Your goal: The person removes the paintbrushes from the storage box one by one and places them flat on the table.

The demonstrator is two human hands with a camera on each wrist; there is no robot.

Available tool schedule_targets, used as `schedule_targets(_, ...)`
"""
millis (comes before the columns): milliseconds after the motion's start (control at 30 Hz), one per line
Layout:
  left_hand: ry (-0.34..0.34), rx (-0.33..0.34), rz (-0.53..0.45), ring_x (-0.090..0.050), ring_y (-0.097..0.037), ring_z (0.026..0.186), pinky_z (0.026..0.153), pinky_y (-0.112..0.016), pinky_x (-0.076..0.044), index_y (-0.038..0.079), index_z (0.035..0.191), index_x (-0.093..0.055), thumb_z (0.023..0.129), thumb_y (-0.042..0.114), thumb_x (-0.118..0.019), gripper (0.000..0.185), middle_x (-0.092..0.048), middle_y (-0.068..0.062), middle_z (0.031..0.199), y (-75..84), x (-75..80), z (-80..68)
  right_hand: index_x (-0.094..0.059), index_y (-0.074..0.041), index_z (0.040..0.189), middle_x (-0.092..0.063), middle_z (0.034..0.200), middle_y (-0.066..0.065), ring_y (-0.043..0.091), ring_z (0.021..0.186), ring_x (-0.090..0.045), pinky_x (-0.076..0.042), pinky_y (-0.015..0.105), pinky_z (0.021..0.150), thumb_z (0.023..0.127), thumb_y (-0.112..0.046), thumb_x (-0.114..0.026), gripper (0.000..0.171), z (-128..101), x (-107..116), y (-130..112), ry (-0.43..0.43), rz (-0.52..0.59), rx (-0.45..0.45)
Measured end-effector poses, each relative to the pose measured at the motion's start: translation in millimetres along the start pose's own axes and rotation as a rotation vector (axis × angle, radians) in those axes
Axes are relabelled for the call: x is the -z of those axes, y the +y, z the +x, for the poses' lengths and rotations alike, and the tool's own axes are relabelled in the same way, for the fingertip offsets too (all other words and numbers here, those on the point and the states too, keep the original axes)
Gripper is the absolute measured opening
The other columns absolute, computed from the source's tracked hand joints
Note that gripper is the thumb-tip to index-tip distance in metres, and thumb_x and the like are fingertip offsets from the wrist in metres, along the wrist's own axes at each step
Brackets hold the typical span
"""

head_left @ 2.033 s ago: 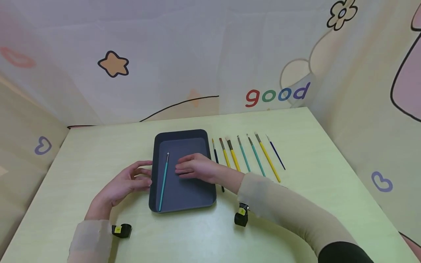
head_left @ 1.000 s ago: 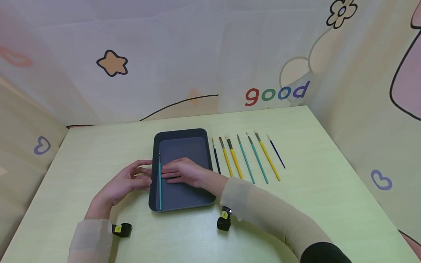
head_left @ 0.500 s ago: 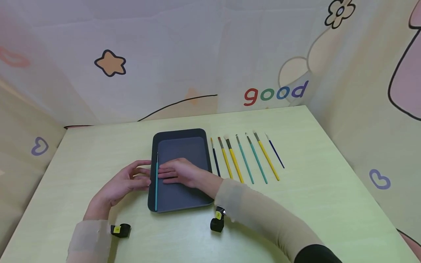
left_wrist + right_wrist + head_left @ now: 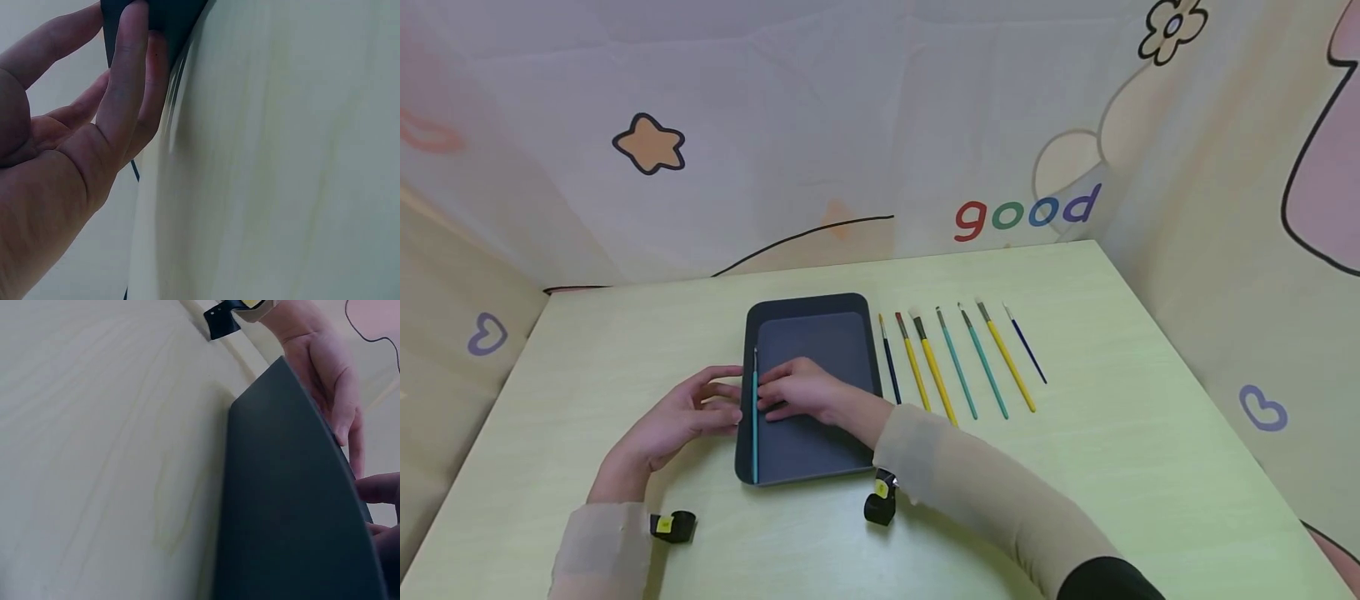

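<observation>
Teal brush (image 4: 755, 417) lay in tray (image 4: 811, 304), touching flat right hand (image 4: 797, 390) fingertips, left hand (image 4: 681, 417) relaxed against tray's outer wall.

Right hand (image 4: 801, 390) covers tray (image 4: 850, 333) floor middle; fingers' contact with teal brush (image 4: 755, 417) unclear.

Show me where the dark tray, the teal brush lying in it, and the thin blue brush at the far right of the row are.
dark tray (image 4: 820, 307): head view, on its far rim.
teal brush (image 4: 755, 442): head view, on the handle near the tray's left wall.
thin blue brush (image 4: 1028, 353): head view, on the middle of its handle.
</observation>
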State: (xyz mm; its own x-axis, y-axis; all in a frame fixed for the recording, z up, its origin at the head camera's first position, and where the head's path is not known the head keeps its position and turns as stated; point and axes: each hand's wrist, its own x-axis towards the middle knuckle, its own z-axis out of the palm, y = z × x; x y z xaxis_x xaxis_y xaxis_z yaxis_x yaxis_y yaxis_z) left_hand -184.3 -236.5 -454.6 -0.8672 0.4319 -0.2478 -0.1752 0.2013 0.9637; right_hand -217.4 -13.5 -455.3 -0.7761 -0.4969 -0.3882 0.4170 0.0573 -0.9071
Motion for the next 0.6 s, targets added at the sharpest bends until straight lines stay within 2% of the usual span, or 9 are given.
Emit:
schedule_targets(133, 0.000, -0.003, -0.006, -0.066, -0.024, 0.107, 0.091, -0.039, -0.058, 0.004, 0.156, -0.034, 0.096, 0.006, -0.071, 0.070, -0.047, -0.028, 0.135, -1.1, 0.5, -0.3, -0.062, 0.014, 0.126, -0.070, 0.097, 0.016, 0.024, 0.088, -0.069, -0.062, 0.040, 0.082, 0.096, 0.004, -0.063, 0.032, 2, -4, 1, 0.025, -0.088, 0.042)
schedule_targets(433, 0.001, 0.000, -0.015, -0.066, -0.023, 0.106, 0.091, -0.039, -0.058, 0.003, 0.157, -0.032, 0.096, 0.004, -0.070, 0.072, -0.046, -0.029, 0.134, 0.2, 0.3, -1.1, -0.059, 0.011, 0.125, -0.067, 0.092, 0.009, 0.020, 0.079, -0.070, -0.063, 0.033, 0.072, 0.093, 0.003, -0.071, 0.035, 5, -11, 9, 0.055, -0.161, 0.123)
schedule_targets(600, 0.001, -0.005, -0.010, -0.066, -0.023, 0.106, 0.091, -0.039, -0.058, 0.003, 0.156, -0.033, 0.096, 0.004, -0.070, 0.071, -0.045, -0.029, 0.134, -0.2, 0.7, -0.2, -0.058, 0.008, 0.121, -0.065, 0.090, 0.009, 0.019, 0.074, -0.069, -0.063, 0.033, 0.069, 0.091, 0.004, -0.074, 0.034, 3, -16, 10, 0.090, -0.190, 0.144)
